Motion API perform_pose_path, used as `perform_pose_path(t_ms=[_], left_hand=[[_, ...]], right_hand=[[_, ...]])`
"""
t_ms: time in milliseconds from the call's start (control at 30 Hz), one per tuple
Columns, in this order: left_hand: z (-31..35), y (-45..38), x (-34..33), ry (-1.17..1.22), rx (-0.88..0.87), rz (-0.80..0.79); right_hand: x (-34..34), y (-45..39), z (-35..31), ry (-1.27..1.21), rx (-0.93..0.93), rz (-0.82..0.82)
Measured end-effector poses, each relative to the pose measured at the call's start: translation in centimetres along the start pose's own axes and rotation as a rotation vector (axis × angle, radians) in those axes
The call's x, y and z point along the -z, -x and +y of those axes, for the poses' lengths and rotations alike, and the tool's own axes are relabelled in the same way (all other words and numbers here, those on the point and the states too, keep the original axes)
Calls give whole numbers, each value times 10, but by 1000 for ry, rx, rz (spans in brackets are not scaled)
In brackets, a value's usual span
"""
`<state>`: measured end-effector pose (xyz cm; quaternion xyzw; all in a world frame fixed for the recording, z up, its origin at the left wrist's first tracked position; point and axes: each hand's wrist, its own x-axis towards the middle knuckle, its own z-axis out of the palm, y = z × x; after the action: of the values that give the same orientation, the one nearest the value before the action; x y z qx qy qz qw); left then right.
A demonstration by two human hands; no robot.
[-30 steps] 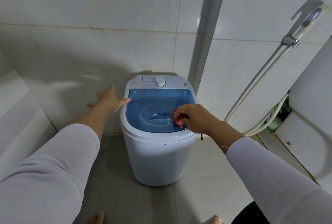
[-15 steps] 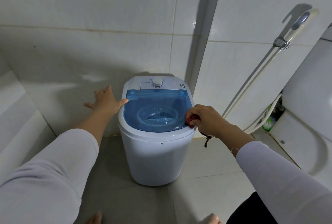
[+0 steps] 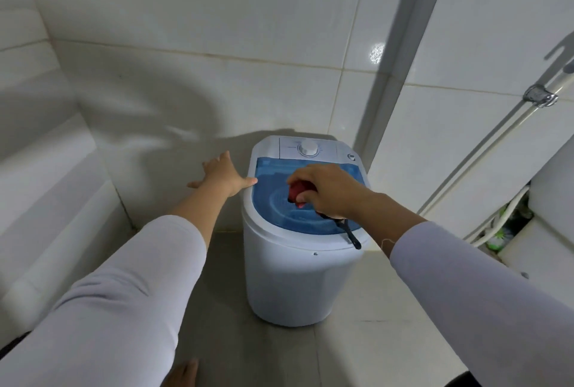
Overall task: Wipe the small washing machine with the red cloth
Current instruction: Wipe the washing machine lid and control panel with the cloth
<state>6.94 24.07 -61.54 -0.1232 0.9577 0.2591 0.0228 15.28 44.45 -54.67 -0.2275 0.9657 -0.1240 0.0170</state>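
A small white washing machine (image 3: pixel 292 281) with a clear blue lid (image 3: pixel 273 200) and a white dial (image 3: pixel 308 148) stands on the floor in the tiled corner. My right hand (image 3: pixel 329 191) is closed around a bunched red cloth (image 3: pixel 298 193) and presses it on the middle of the lid. A black strap (image 3: pixel 348 231) hangs from that hand over the lid's front right rim. My left hand (image 3: pixel 222 176) rests flat with spread fingers against the machine's upper left edge, thumb touching the lid rim.
White tiled walls close in behind and to the right, with a grey corner strip (image 3: pixel 391 76). A spray hose and its wall bracket (image 3: pixel 539 98) run down the right wall. A white fixture (image 3: pixel 553 216) sits at far right, a white ledge (image 3: pixel 46 200) at left.
My right hand has carried the red cloth from the lid's right edge back to its middle. The view has shifted left and closer. My left hand keeps its place on the left edge.
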Motion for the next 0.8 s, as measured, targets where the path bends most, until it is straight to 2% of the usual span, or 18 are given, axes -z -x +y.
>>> perform_pose_path(t_ms=[167, 367, 800], left_hand=[[-4, 0, -2, -6, 4, -11], [-6, -3, -1, -14, -7, -26], [-6, 1, -2, -67, -19, -5]], right_hand=[[-22, -24, -28, 43, 81, -51], [-53, -33, -32, 164, 144, -62], [-40, -1, 3, 75, 69, -117]])
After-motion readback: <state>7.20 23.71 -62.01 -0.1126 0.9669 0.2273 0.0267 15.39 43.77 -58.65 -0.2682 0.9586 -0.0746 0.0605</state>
